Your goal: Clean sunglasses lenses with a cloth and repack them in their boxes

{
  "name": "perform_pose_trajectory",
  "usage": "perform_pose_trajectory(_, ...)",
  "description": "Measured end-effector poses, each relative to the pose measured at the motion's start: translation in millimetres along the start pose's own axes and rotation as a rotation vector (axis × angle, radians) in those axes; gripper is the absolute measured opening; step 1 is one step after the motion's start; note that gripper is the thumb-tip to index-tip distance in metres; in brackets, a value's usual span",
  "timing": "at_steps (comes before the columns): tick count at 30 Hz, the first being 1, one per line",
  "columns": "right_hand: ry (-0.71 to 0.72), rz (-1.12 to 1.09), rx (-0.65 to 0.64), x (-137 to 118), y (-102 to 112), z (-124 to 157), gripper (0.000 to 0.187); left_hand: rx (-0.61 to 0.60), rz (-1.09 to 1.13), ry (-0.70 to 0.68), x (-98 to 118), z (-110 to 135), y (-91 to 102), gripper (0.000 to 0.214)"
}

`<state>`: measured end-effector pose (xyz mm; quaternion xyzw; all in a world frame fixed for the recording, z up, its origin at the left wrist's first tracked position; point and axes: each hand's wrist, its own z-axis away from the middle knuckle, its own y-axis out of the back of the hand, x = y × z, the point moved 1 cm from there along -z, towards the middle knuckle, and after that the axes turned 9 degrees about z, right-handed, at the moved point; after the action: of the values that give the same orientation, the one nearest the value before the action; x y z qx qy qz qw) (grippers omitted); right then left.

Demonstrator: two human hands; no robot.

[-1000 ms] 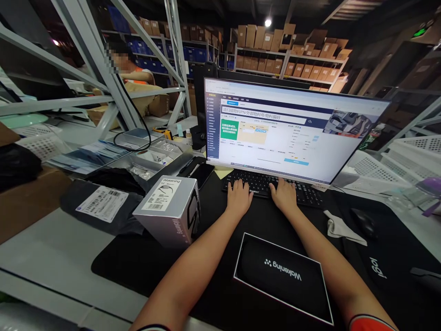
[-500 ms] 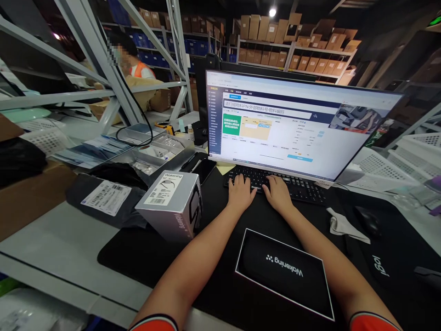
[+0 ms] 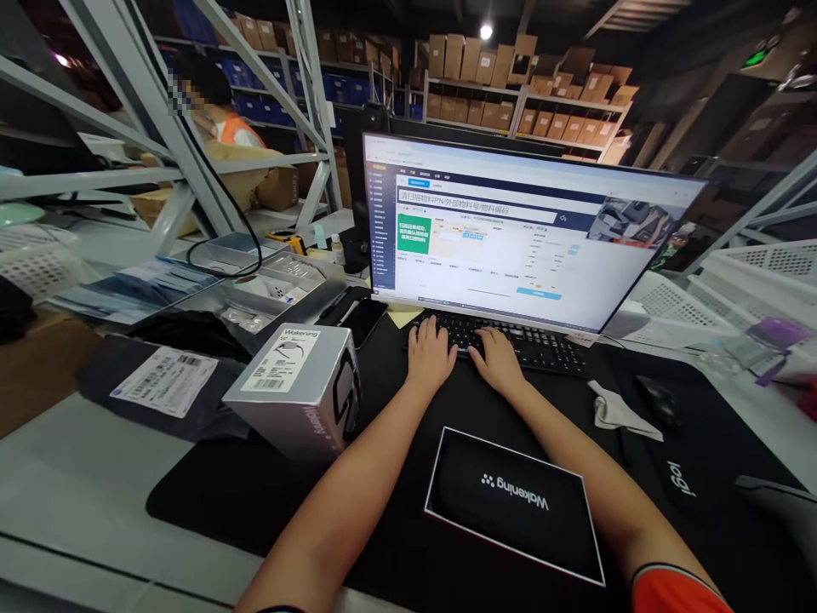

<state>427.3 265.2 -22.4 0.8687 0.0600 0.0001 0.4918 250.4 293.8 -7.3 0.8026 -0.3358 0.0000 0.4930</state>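
Note:
Both hands rest on a black keyboard point(image 3: 549, 351) below the monitor. My left hand point(image 3: 431, 356) lies on its left part, fingers stretched over the keys and the thumb out to the right. On the middle keys, my right hand point(image 3: 497, 358) has its fingers apart and holds nothing. The monitor point(image 3: 472, 247) shows a web page with a green panel and a search bar. Between my forearms lies a flat black card with a white edge point(image 3: 511, 502), marked "Wakening" and upside down to me. Left of my left forearm stands a grey Wakening box point(image 3: 299, 392) with a label on top.
A dark plastic parcel point(image 3: 159, 383) with a label lies left of the box. Behind it is a metal parts tray point(image 3: 281, 285) and a phone point(image 3: 365, 322). At right are a grey cloth point(image 3: 619, 410), a mouse point(image 3: 657, 402) and white baskets point(image 3: 682, 311). Another person sits behind the frame.
The whole view has shifted slightly, so the desk things appear further left. Both hands stay on the keyboard with little visible finger movement. The box, card and parcel keep their places on the desk.

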Motion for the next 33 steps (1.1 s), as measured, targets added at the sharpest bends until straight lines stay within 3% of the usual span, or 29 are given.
perform_pose_trajectory(7, 0.036, -0.010, 0.002, -7.3, 0.8, -6.3, 0.038, 0.105, -0.013, 0.122, 0.6, 1.8, 0.0, 0.041)
perform_pose_trajectory(11, 0.040, -0.050, 0.010, -6.5, -0.1, -10.1, 0.043, 0.157, -0.019, 0.223, -1.2, 5.0, -0.8, 0.056)
perform_pose_trajectory(16, 0.008, -0.110, 0.047, -1.8, -1.9, -8.4, 0.049, 0.196, -0.013, 0.371, -10.9, 4.3, -2.7, 0.056)
perform_pose_trajectory(21, -0.047, -0.127, 0.092, 3.3, -1.5, -2.4, 0.038, 0.152, -0.012, 0.284, -14.3, -0.6, -3.9, 0.052)
perform_pose_trajectory(28, -0.033, -0.124, 0.108, 2.2, 0.7, -2.5, 0.022, 0.087, -0.001, 0.066, -7.7, -0.4, -10.0, 0.066)
perform_pose_trajectory(33, -0.002, -0.117, 0.110, -2.0, -0.6, -3.9, 0.025, 0.012, 0.026, -0.086, -3.0, -0.5, -13.4, 0.038)
